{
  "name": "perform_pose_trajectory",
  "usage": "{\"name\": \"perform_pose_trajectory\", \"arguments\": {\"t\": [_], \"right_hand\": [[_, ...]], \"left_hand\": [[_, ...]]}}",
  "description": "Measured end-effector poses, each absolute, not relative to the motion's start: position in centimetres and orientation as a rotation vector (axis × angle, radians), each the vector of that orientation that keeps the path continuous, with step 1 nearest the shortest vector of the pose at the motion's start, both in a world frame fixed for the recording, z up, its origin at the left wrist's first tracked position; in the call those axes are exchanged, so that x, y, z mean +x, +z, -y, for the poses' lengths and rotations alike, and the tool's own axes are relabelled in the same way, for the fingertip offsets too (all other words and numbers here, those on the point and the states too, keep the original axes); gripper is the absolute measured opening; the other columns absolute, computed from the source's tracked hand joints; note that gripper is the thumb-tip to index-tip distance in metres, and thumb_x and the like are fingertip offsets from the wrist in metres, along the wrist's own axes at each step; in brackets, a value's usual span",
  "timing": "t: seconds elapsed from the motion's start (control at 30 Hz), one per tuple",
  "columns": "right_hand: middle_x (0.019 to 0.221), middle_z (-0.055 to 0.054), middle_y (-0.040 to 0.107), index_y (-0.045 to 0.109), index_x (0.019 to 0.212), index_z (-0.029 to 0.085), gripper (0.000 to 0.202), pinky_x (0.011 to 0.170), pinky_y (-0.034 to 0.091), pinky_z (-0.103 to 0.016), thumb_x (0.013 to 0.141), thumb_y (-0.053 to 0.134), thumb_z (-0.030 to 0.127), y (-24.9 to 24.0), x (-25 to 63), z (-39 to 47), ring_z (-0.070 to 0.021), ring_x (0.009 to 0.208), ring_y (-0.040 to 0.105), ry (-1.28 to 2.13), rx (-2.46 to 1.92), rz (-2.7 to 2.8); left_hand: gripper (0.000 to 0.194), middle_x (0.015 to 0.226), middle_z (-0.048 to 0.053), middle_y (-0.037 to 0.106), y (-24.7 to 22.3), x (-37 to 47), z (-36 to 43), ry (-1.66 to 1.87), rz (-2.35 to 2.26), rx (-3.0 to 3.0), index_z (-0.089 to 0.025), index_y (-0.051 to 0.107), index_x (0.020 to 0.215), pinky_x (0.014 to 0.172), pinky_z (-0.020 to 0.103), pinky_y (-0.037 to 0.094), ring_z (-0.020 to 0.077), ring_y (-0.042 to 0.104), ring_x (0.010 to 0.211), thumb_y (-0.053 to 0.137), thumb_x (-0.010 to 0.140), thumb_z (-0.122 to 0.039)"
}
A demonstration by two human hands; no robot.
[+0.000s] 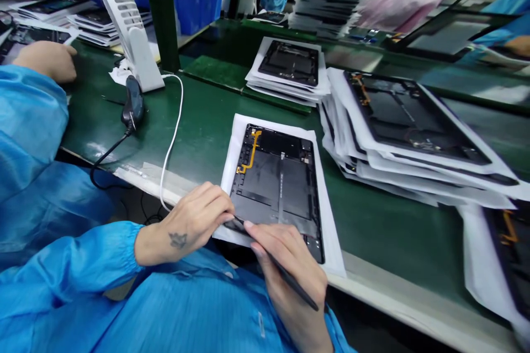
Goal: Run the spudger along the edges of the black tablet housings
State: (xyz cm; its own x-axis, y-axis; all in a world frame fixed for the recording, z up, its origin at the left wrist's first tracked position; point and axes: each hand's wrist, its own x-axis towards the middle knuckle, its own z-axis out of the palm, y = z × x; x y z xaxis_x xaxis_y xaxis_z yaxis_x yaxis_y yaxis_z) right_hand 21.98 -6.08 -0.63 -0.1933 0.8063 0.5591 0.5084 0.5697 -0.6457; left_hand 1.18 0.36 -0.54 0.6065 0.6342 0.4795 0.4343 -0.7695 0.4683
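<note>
Head view — white slatted device (146, 60), ten-thirty from open tablet shell (265, 182). Left hand (192, 226), eight o'clock: fingers curled at the shell's near-left corner, grip unclear. Shell: centre, on white sheet (329, 237). Right hand (302, 265), five o'clock: grasping slim black tool (296, 285). Stacked shells (397, 121) — two o'clock.

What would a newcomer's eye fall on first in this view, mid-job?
Probably the bright orange ribbon cable, at the far left of the open black rectangular device casing on a white paper-like sheet. Next, the right hand holding a slim black stick-shaped tool over the casing's near edge, beside the left hand. Then the white slatted plastic fan-like device, standing farther back on the left.
</note>
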Motion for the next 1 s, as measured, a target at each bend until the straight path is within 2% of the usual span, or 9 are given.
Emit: {"name": "perform_pose_trajectory", "arguments": {"t": [0.27, 0.4, 0.57, 0.77, 1.0], "right_hand": [[0.102, -0.005, 0.071, 0.066, 0.124, 0.024, 0.039, 0.077, 0.053, -0.034, 0.093, 0.057, 0.002, -0.5, 22.0, 6.3, -0.019, 0.092, 0.065, 0.399, -1.068, 1.83], [0.102, -0.005, 0.069, 0.068, 0.121, 0.025, 0.037, 0.077, 0.054, -0.032, 0.094, 0.057, 0.003, -0.3, 22.1, 6.4, -0.0187, 0.092, 0.065, 0.39, -1.11, 1.765], [0.1, -0.004, 0.071, 0.069, 0.118, 0.025, 0.035, 0.079, 0.054, -0.034, 0.093, 0.058, 0.003, -0.4, 22.2, 6.2, -0.019, 0.091, 0.065, 0.381, -1.074, 1.795], [0.105, -0.006, 0.073, 0.066, 0.125, 0.023, 0.041, 0.084, 0.054, -0.039, 0.091, 0.061, 0.002, -1.0, 21.9, 6.0, -0.0213, 0.095, 0.062, 0.335, -1.053, 1.908], [0.103, -0.007, 0.07, 0.065, 0.124, 0.024, 0.038, 0.085, 0.054, -0.039, 0.092, 0.059, 0.002, -0.8, 21.8, 6.1, -0.0212, 0.096, 0.062, 0.299, -1.071, 1.87]], "left_hand": [[0.02, 0.088, 0.004, 0.055, 0.0, 1.4, -0.7, 0.855, -0.834, 2.553, -0.018, 0.049, 0.093, 0.073, 0.03, 0.044, 0.0174, 0.047, 0.08, 0.035, 0.102, -0.007], [0.017, 0.091, 0.004, 0.059, 0.5, 1.5, -1.0, 0.861, -0.855, 2.492, -0.018, 0.053, 0.099, 0.074, 0.029, 0.045, 0.0166, 0.052, 0.081, 0.037, 0.105, -0.013], [0.009, 0.095, 0.005, 0.061, 1.1, 0.7, -1.4, 0.837, -0.862, 2.524, -0.018, 0.056, 0.102, 0.078, 0.031, 0.045, 0.0184, 0.052, 0.086, 0.048, 0.105, -0.022], [0.012, 0.103, 0.007, 0.06, 0.6, -0.1, -1.3, 0.729, -0.846, 2.546, -0.017, 0.058, 0.111, 0.081, 0.031, 0.045, 0.0189, 0.052, 0.092, 0.05, 0.104, -0.024], [0.019, 0.095, 0.005, 0.057, 0.5, 0.7, -1.4, 0.616, -0.823, 2.584, -0.018, 0.055, 0.098, 0.076, 0.032, 0.042, 0.0184, 0.048, 0.085, 0.039, 0.107, -0.022]]}}
